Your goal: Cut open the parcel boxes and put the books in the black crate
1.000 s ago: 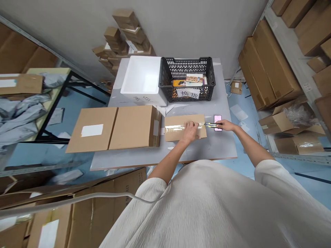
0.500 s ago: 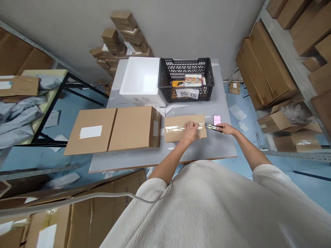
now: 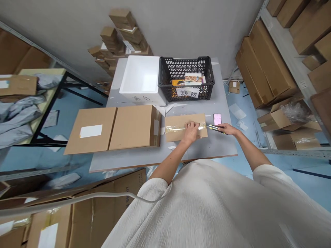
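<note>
At a grey packing table [image 3: 207,150], a flat brown cardboard carton [image 3: 178,135] is held down by the person's left hand [image 3: 190,132], its fingers spread and pressed over a strip of clear packing tape [image 3: 176,129] that runs lengthwise across the carton. A yellow-and-black utility knife [image 3: 214,127] is pinched in the right hand [image 3: 228,129], its tip at the carton's right edge. A smartphone [image 3: 217,119] with a lit pink screen lies on the table just beside the knife. Beyond the carton, a black plastic crate [image 3: 186,65] holding printed packets and a sign in Chinese characters stands against a white foam box [image 3: 141,79]. A larger flattened carton [image 3: 112,129] bearing a white label is laid to the left, and brown boxes [image 3: 266,65] are shelved on the right.
</note>
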`<act>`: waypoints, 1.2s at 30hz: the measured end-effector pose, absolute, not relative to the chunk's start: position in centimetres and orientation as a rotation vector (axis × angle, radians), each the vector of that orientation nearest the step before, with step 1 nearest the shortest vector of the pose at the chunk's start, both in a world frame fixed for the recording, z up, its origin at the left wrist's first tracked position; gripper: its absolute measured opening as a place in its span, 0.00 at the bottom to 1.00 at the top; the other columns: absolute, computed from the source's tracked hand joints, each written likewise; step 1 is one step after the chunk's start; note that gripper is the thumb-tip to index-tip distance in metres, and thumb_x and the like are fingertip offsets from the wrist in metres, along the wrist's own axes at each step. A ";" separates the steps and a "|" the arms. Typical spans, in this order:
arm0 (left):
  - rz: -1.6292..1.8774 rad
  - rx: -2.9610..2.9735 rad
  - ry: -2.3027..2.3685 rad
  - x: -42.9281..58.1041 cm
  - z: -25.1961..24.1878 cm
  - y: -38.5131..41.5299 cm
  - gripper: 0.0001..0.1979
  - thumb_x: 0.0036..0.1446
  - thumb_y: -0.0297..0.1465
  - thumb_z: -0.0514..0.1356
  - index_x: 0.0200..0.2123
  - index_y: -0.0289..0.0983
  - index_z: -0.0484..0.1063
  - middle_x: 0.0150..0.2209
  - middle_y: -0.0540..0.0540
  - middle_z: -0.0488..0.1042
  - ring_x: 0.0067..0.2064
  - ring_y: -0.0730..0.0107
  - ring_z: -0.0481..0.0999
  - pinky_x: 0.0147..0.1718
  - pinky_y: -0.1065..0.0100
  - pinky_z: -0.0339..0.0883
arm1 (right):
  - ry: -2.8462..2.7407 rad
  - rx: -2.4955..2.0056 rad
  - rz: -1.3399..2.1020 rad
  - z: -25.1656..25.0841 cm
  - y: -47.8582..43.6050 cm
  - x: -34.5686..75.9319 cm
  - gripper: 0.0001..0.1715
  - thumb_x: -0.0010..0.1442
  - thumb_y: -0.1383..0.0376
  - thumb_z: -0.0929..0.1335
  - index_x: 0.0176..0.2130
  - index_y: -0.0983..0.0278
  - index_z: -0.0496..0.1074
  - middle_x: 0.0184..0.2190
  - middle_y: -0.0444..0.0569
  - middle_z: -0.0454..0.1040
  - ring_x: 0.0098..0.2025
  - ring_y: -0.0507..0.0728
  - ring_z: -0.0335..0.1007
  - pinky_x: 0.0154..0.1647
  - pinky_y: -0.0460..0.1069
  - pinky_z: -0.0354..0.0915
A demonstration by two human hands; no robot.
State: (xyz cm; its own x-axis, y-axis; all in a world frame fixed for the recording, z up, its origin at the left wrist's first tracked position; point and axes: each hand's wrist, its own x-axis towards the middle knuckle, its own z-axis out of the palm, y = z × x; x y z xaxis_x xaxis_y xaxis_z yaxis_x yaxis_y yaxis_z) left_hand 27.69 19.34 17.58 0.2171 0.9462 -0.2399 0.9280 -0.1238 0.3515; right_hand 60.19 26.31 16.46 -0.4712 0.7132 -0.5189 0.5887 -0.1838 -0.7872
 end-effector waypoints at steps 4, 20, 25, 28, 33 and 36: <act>0.079 2.064 1.728 27.7 17.4 19.3 0.41 0.50 0.38 0.83 0.63 0.45 0.71 0.61 0.39 0.70 0.63 0.43 0.74 0.78 0.40 0.45 | -1.886 -1.593 1.767 16.9 25.8 60.2 0.41 0.60 0.40 0.79 0.63 0.59 0.85 0.41 0.50 0.84 0.39 0.58 0.74 0.37 0.49 0.68; 0.264 2.048 1.708 26.8 17.7 20.4 0.43 0.64 0.39 0.72 0.78 0.41 0.62 0.70 0.32 0.67 0.69 0.40 0.74 0.73 0.47 0.63 | -1.562 -1.497 1.667 17.3 24.4 59.7 0.37 0.60 0.33 0.79 0.48 0.57 0.73 0.35 0.47 0.85 0.31 0.55 0.76 0.35 0.49 0.72; 0.302 2.076 1.839 26.6 18.3 21.9 0.24 0.76 0.32 0.53 0.70 0.38 0.72 0.71 0.31 0.70 0.73 0.42 0.70 0.75 0.45 0.61 | -1.737 -1.491 1.466 18.5 24.5 58.3 0.35 0.69 0.32 0.71 0.49 0.59 0.77 0.35 0.47 0.84 0.33 0.57 0.76 0.38 0.52 0.74; 0.302 2.082 1.888 26.3 18.0 22.5 0.24 0.74 0.30 0.52 0.69 0.40 0.73 0.75 0.33 0.69 0.77 0.43 0.64 0.78 0.44 0.57 | -1.926 -1.498 1.317 19.1 24.3 58.0 0.33 0.75 0.37 0.67 0.54 0.59 0.83 0.44 0.52 0.86 0.43 0.63 0.81 0.47 0.55 0.77; 0.218 2.074 1.848 25.7 17.4 23.0 0.27 0.72 0.33 0.57 0.72 0.42 0.70 0.78 0.33 0.66 0.81 0.42 0.59 0.80 0.39 0.51 | -2.214 -1.478 1.024 19.2 24.2 57.8 0.26 0.75 0.49 0.71 0.65 0.55 0.84 0.54 0.54 0.86 0.57 0.69 0.81 0.61 0.61 0.75; 0.136 2.071 1.829 25.5 17.4 23.7 0.32 0.70 0.34 0.60 0.75 0.41 0.66 0.80 0.31 0.61 0.83 0.39 0.55 0.80 0.36 0.48 | -2.369 -1.482 0.897 19.2 24.3 57.5 0.27 0.75 0.53 0.72 0.68 0.54 0.82 0.52 0.54 0.86 0.59 0.69 0.79 0.63 0.60 0.74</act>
State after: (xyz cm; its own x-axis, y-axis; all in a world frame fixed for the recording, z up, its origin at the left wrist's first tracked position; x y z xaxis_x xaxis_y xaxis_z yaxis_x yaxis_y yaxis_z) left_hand 25.55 23.68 17.38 0.1518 0.9735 -0.1711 0.9374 -0.0869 0.3372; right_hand 57.53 24.27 19.24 -0.4742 0.8692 -0.1398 0.7439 0.3107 -0.5917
